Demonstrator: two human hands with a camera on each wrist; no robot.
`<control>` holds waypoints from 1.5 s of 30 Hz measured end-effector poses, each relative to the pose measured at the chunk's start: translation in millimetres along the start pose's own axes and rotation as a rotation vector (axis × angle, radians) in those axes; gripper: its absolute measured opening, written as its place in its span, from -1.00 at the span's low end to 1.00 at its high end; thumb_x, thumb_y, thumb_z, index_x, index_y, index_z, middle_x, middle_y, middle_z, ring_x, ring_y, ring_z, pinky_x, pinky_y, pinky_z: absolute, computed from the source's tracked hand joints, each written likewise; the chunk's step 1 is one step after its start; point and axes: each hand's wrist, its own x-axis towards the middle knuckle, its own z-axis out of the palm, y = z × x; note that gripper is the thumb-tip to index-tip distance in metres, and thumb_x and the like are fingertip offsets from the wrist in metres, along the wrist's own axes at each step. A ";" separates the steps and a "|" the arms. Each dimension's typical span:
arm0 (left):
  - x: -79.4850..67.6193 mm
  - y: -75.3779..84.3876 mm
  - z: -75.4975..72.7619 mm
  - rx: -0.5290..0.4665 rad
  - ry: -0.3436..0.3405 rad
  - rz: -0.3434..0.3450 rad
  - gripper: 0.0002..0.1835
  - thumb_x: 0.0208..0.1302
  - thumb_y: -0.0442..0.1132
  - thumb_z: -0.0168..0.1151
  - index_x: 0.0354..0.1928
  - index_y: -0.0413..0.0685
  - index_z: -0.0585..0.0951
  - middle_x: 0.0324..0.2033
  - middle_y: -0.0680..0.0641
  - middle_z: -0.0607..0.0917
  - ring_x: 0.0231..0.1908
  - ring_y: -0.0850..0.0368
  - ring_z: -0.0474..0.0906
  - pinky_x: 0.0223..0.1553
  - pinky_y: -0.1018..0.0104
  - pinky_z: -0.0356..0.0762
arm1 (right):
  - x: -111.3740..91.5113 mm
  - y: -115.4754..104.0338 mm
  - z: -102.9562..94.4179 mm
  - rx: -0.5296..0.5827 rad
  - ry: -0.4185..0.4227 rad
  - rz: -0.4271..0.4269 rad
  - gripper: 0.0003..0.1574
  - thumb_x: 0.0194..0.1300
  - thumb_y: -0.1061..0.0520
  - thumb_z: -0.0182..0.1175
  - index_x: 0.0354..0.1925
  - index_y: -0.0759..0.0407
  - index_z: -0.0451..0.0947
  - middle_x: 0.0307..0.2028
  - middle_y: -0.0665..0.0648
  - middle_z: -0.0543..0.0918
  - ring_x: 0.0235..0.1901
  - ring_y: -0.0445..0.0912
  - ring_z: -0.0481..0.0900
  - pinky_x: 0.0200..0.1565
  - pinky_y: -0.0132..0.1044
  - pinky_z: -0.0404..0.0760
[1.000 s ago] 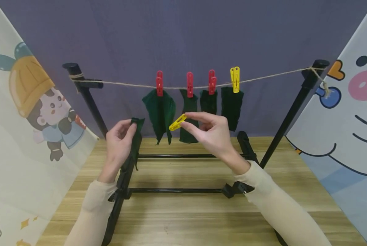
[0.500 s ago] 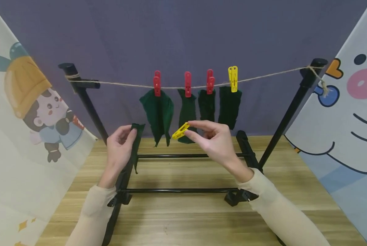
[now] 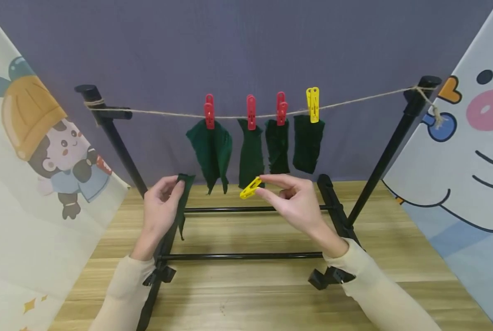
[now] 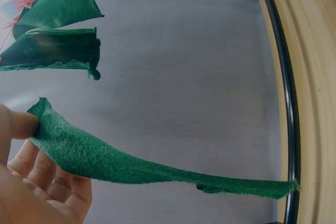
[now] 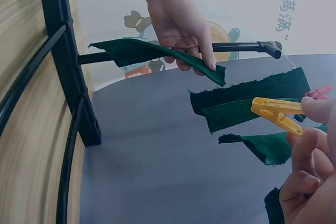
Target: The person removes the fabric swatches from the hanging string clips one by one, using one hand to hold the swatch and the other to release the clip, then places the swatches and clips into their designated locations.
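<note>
My left hand (image 3: 161, 204) pinches one corner of a narrow green cloth (image 4: 121, 161) between thumb and fingers, and the rest of it hangs down. A yellow clothespin (image 3: 251, 187) is held by its ends between the thumb and index finger of my right hand (image 3: 297, 200), below the string. On the twine line (image 3: 163, 112) hang several green cloths. A red clothespin (image 3: 209, 112) clips the wide folded cloth (image 3: 211, 154) at the left, and another yellow clothespin (image 3: 313, 105) clips the rightmost cloth (image 3: 308, 145). Both hands are apart from the line.
The twine runs between a left black post (image 3: 122, 151) and a right black post (image 3: 388, 156). Black crossbars (image 3: 238, 256) join the stand's feet on the wooden tabletop (image 3: 246, 299). A grey-purple backdrop (image 3: 246, 50) stands behind, with cartoon-printed panels at both sides.
My right hand has moved down and slightly right with the yellow clothespin. My left hand has lowered a little with the cloth still pinched.
</note>
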 end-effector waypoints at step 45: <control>-52.1 -65.9 -19.6 0.078 -0.043 -0.163 -0.71 0.41 -0.14 0.12 0.00 -0.21 0.59 -0.22 -0.11 0.69 -0.21 0.15 0.60 -0.10 0.51 0.47 | -81.4 88.1 -54.2 0.098 0.124 0.280 -0.61 0.23 0.22 0.31 0.04 0.27 0.60 -0.16 0.21 0.71 -0.87 -0.14 0.23 -0.80 -0.24 0.22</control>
